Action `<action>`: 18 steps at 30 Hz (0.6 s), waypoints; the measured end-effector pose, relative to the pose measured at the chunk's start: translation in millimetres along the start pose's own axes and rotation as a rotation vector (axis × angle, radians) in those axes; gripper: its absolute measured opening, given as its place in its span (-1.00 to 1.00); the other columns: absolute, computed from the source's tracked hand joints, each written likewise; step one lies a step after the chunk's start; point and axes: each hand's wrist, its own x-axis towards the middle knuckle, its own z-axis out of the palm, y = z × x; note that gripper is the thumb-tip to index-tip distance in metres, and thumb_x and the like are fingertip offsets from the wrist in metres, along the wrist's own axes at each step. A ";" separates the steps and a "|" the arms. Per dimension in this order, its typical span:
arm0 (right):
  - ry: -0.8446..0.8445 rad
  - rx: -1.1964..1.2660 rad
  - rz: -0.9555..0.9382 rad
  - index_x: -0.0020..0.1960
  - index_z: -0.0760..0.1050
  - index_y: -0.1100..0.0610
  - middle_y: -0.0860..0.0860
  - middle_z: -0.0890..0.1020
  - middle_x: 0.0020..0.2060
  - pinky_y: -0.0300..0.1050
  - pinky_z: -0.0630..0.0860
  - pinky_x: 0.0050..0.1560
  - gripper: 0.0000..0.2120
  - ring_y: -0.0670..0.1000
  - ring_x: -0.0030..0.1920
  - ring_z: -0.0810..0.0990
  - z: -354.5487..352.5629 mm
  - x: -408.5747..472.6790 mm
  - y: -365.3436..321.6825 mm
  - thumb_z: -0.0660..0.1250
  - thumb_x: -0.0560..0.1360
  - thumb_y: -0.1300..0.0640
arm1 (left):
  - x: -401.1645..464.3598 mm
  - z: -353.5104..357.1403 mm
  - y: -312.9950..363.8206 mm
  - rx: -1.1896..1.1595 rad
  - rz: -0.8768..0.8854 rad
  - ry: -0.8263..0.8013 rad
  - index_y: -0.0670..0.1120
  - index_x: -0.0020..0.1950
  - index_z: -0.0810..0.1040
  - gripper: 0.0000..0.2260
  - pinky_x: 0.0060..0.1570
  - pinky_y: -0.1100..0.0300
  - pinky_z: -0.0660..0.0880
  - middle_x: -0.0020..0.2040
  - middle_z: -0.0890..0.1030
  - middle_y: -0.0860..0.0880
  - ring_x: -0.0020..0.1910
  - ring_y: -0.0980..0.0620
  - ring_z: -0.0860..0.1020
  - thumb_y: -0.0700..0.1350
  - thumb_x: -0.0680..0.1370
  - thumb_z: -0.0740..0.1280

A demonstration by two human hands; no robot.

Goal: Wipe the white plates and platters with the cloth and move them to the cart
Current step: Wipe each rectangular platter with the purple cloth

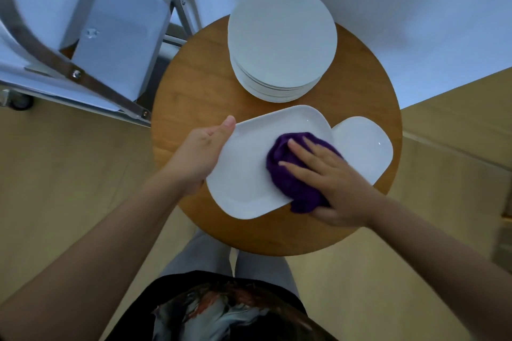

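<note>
Round wooden surface (177, 97), smooth warm-brown top with visible grain. Glossy white rounded-rectangle platter (249, 171) sat at the near edge, tilted diagonally, its near-left end overhanging the surface rim. Left hand (199, 155) gripped the platter's left edge, thumb on top of the rim, fingers hidden under it. Right hand (329, 177) pressed a bunched purple cloth (288, 174), fuzzy terry-like texture, against the platter's right half; fingers spread and near straight over the cloth, thumb tucked under its near edge. Second white platter (365, 147), same rounded shape, lay flat at the right edge, partly under the first. Stack of round white plates (282, 36), smooth glazed, stood at the far edge. Metal-framed cart (83, 72) with white platters (122, 44) stood left of the surface.
</note>
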 end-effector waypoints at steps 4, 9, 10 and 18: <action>-0.050 -0.196 0.122 0.48 0.02 -0.10 0.09 0.01 0.49 0.23 0.19 0.35 -0.13 0.24 0.48 -0.09 -9.9 7.5 11.5 0.47 0.35 -0.07 | -0.5 -23.1 -0.4 0.054 -0.018 -0.020 -0.09 -0.03 0.62 -0.58 -0.11 0.10 0.57 -0.16 0.69 -0.05 -0.14 -0.02 0.67 0.18 0.58 0.12; 0.045 0.232 0.424 0.43 -0.17 -0.29 -0.18 -0.22 0.48 -0.04 -0.06 0.42 -0.19 -0.11 0.46 -0.36 0.2 31.2 -21.5 0.21 0.34 0.00 | -0.9 -40.8 2.7 0.058 -0.016 -0.060 -0.06 -0.03 0.61 -0.60 -0.16 0.14 0.57 -0.18 0.68 -0.05 -0.16 -0.02 0.67 0.19 0.58 0.12; 0.109 0.304 0.519 0.44 -0.16 -0.24 -0.16 -0.19 0.49 -0.04 -0.06 0.44 -0.19 -0.10 0.47 -0.33 4.0 39.1 -30.4 0.19 0.32 0.01 | -1.0 -40.5 2.2 0.059 -0.004 -0.050 -0.08 -0.03 0.61 -0.59 -0.13 0.11 0.56 -0.16 0.68 -0.09 -0.15 -0.07 0.66 0.18 0.58 0.12; 0.351 0.496 0.791 0.53 -0.09 -0.02 0.00 0.03 0.52 0.17 0.25 0.39 -0.14 0.05 0.49 0.05 31.5 100.8 -99.7 0.19 0.36 -0.26 | -5.6 -35.8 -9.9 0.083 0.137 -0.005 -0.33 -0.12 0.50 -0.49 -0.32 0.10 0.43 -0.27 0.55 -0.27 -0.32 -0.25 0.52 0.14 0.60 0.11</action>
